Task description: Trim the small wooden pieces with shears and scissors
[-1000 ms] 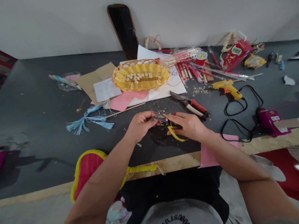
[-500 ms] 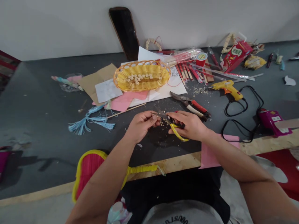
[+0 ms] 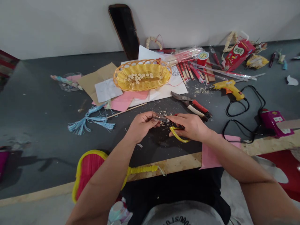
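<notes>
My right hand (image 3: 191,126) is closed round a pair of scissors (image 3: 177,135) with yellow handles and dark blades. The blades point left and reach the fingertips of my left hand (image 3: 142,125). My left fingers are pinched together at the blade tips; whatever is between them is too small to make out. Small pale beige pieces (image 3: 162,123) lie scattered on the dark table under the blades. Beyond my hands a yellow woven basket (image 3: 119,82) holds a cluster of similar pale pieces (image 3: 138,78).
Pruning shears (image 3: 193,105) lie just past my right hand. Farther right are a yellow glue gun (image 3: 228,89) with its black cord and a red drink carton (image 3: 239,54). A blue tassel (image 3: 90,122) and a thin stick (image 3: 127,110) lie left. A phone (image 3: 125,31) leans on the wall.
The scissor blades have swung closer together at my left fingertips, and the yellow handles have shifted slightly. Both hands stay in nearly the same place.
</notes>
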Demonstrator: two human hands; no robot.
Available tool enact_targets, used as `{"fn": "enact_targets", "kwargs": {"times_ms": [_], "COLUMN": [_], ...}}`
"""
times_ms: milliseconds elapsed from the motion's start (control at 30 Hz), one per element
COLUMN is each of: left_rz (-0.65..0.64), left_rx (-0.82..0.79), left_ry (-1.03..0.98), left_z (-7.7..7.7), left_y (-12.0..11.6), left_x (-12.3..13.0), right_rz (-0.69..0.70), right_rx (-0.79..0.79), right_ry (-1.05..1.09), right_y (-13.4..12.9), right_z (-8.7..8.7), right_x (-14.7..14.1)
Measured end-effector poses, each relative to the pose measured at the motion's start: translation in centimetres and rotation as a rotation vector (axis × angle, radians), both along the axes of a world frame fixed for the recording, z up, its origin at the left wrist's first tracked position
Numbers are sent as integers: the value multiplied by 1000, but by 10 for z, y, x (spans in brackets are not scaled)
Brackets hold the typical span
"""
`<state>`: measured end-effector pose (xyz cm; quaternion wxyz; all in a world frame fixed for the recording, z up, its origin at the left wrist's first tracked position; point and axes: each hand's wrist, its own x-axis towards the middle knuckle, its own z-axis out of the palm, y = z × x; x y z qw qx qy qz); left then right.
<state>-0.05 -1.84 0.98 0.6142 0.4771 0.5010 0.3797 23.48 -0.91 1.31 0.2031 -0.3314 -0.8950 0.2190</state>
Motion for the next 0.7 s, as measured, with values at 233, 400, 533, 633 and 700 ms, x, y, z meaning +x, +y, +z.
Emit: {"fn": "enact_targets", "kwargs": {"times_ms": [233,400,533,633,700], "left_rz": [70,88,75,71,72], "left_rx": [-5,-7,0,2,3], "left_ry": [-59,-63,-39,-35,-47], "left_z": [-1,-3,-5,-5,-4], "left_y": [-2,-4,-4,-4,-4], "left_x": [5,6,5,5,6], "right_rz": [-46,-58,-54,-53,-52], "right_rx": [125,185,201,207,201], "right_ry": [-34,-51,-39,-59,-75], "right_y": [-3,-5,-4,-4,-4], "right_z": [-6,-7,-6,-6,-6], "right_x": [-3,-4,-3,-2,-1]}}
